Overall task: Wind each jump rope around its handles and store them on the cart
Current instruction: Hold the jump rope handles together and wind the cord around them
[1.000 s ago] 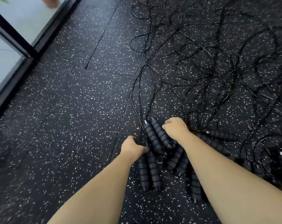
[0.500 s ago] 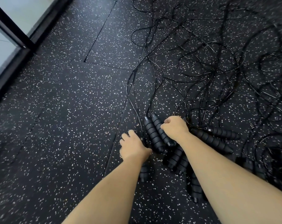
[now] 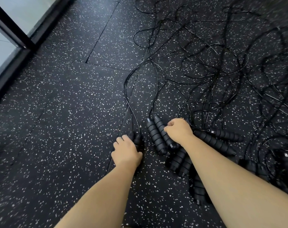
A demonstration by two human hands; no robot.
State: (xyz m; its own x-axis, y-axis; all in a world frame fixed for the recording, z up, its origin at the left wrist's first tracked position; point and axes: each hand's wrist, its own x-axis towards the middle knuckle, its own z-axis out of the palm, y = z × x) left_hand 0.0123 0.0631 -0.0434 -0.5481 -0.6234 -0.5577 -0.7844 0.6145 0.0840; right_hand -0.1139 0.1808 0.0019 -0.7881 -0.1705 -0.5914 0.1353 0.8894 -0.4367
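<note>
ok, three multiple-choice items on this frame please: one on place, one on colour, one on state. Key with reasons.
1. Where does the tangle of cords lie?
A. beyond the hands, towards the right
B. against the door frame at the left
C. under the forearms

2. What colour are the ribbed handles?
A. red
B. black
C. yellow

3. How are the fingers of the right hand?
A. spread flat
B. lifted clear of everything
C. curled on a handle

Key:
1 A, the loops cover the floor above and to the right of the hands.
2 B, every handle in view is black.
3 C, the fist sits on one handle of a pair.
</note>
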